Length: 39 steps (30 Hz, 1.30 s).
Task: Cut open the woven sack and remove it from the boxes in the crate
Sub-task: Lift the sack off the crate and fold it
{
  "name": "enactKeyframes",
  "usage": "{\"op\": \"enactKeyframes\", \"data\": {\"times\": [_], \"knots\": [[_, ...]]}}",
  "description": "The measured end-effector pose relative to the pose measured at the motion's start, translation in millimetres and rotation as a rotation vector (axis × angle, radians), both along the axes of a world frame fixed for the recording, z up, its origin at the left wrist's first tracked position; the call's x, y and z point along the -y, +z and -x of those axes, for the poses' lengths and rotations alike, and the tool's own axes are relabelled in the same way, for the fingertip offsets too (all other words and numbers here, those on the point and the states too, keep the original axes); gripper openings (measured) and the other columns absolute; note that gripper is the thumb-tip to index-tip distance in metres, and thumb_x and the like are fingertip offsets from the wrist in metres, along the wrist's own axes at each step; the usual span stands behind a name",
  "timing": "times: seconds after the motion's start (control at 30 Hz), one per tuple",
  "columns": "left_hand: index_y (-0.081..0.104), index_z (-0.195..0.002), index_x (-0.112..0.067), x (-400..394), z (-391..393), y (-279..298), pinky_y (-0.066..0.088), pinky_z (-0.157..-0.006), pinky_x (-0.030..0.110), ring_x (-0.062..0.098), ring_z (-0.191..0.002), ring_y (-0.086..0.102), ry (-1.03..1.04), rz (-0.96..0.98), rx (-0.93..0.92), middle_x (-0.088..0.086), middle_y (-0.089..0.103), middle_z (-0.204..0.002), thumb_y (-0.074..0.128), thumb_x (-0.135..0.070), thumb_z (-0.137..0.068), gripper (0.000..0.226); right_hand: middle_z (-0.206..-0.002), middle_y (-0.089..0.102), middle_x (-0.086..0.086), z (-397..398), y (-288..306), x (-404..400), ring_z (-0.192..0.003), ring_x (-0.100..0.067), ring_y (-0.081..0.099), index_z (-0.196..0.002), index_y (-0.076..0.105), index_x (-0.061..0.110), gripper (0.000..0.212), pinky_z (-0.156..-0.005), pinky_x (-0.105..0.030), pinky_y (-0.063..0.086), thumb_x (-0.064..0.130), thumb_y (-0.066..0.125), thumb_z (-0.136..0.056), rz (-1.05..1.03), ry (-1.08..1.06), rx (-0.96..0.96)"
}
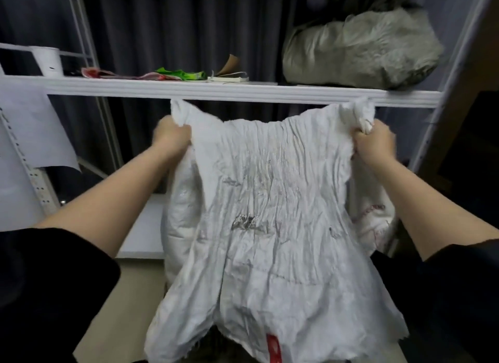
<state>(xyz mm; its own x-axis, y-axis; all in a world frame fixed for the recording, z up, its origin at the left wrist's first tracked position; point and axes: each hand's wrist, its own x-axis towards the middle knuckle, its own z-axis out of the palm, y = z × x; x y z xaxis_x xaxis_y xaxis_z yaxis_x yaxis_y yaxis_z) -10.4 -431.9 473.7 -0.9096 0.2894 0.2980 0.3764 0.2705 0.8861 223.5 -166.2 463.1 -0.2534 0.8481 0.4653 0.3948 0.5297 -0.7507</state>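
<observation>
White sack (259,206): held up, crumpled, below the shelf (243,91).
Left hand (172,138): clenched on one top corner.
Right hand (374,144): clenched on the other.

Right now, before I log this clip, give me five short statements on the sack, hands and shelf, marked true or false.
1. Both hands grip the top corners of the woven sack. True: the left hand and the right hand each bunch a corner.
2. The sack lies flat on the floor. False: it is held up and hangs in front of the person.
3. A grey bundle sits on the white shelf. True.
4. The right hand holds a knife. False: it holds only sack fabric.
5. The sack is plain black. False: it is white and creased, with a red mark near its lower edge.
</observation>
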Motion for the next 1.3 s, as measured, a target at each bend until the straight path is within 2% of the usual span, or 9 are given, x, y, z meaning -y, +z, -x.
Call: {"op": "enactKeyframes", "data": {"times": [0.27,0.5,0.63,0.7,0.83,0.97,1.1,1.2,1.3], "knots": [[0.041,-0.125,-0.008,-60.6,-70.9,13.0,0.041,-0.085,0.034,0.033,-0.110,0.057,-0.053,-0.132,-0.169,0.012,0.060,-0.123,0.044,-0.032,-0.096,0.038,-0.122,0.058,-0.016,64.9,29.7,89.1,-0.111,-0.033,0.055,-0.123,0.044,0.007,0.036,-0.091,-0.036,0.042,0.019,0.046,-0.089,-0.060,0.233,0.015],[0.044,-0.136,-0.023,-59.4,-74.5,-8.2,0.043,-0.106,0.037,0.015,-0.119,0.058,-0.739,-0.320,0.119,0.000,0.060,-0.131,0.068,-0.058,-0.071,0.077,-0.125,0.060,-0.007,67.1,24.1,124.0,-0.115,-0.019,0.058,-0.130,0.051,0.011,0.038,-0.100,-0.035,0.048,0.010,0.050,-0.091,0.098,0.848,-0.268],[0.038,-0.138,-0.033,-58.7,-61.5,-21.5,0.037,-0.110,0.037,0.015,-0.129,0.048,-0.550,-0.244,0.056,-0.007,0.056,-0.135,0.076,-0.071,-0.057,0.097,-0.108,0.061,0.004,61.8,8.5,130.0,-0.095,0.004,0.060,-0.126,0.048,0.013,0.052,-0.081,-0.013,0.047,-0.007,0.046,-0.079,0.153,1.082,-0.134],[0.047,-0.131,-0.018,-58.7,-65.0,-28.1,0.047,-0.101,0.033,0.013,-0.116,0.059,-0.484,-0.373,0.024,0.000,0.064,-0.123,0.075,-0.051,-0.073,0.072,-0.098,0.059,0.004,60.5,-1.1,135.3,-0.086,0.010,0.059,-0.109,0.052,0.012,0.039,-0.075,-0.007,0.045,-0.011,0.043,-0.079,0.223,1.142,-0.127],[0.060,-0.113,-0.003,-46.8,-56.0,-41.5,0.052,-0.086,0.036,0.022,-0.096,0.066,-0.237,-0.624,0.060,0.011,0.068,-0.104,0.052,-0.015,-0.087,0.030,-0.126,0.057,0.002,49.3,-22.5,125.7,-0.118,-0.005,0.051,-0.127,0.054,0.011,0.035,-0.096,-0.008,0.039,0.009,0.052,-0.093,-0.011,1.039,0.039],[0.061,-0.118,-0.006,-35.9,-30.3,-52.7,0.051,-0.096,0.040,0.028,-0.109,0.064,-0.165,-0.785,0.261,0.013,0.067,-0.117,0.048,-0.004,-0.086,0.035,-0.133,0.056,0.005,28.1,-64.2,91.0,-0.126,-0.016,0.046,-0.126,0.055,0.024,0.053,-0.110,-0.040,0.023,0.054,0.036,-0.087,-0.537,0.425,0.293],[0.057,-0.125,-0.006,-24.6,-13.6,-51.1,0.056,-0.085,0.034,0.025,-0.103,0.067,-0.183,-0.895,0.377,0.011,0.068,-0.116,0.050,-0.005,-0.089,0.037,-0.150,0.037,0.002,-2.1,-94.7,39.5,-0.138,-0.024,0.033,-0.142,0.036,0.025,0.070,-0.112,-0.050,0.019,0.065,0.031,-0.085,-0.327,0.088,0.366],[0.056,-0.127,-0.004,-19.1,3.0,-46.1,0.056,-0.087,0.038,0.029,-0.104,0.067,-0.189,-0.998,0.445,0.015,0.067,-0.118,0.051,-0.006,-0.091,0.037,-0.150,0.038,0.001,-24.6,-110.9,23.0,-0.132,-0.025,0.042,-0.146,0.025,0.031,0.077,-0.100,-0.043,0.038,0.069,0.045,-0.083,0.043,0.291,0.304],[0.056,-0.126,-0.001,-13.7,15.6,-43.0,0.054,-0.090,0.043,0.032,-0.107,0.065,-0.163,-1.030,0.454,0.017,0.066,-0.119,0.052,-0.007,-0.090,0.037,-0.134,0.050,0.016,-30.4,-124.3,36.1,-0.108,-0.008,0.052,-0.141,0.025,0.042,0.079,-0.081,-0.030,0.044,0.068,0.059,-0.075,0.052,0.561,0.352]]}}
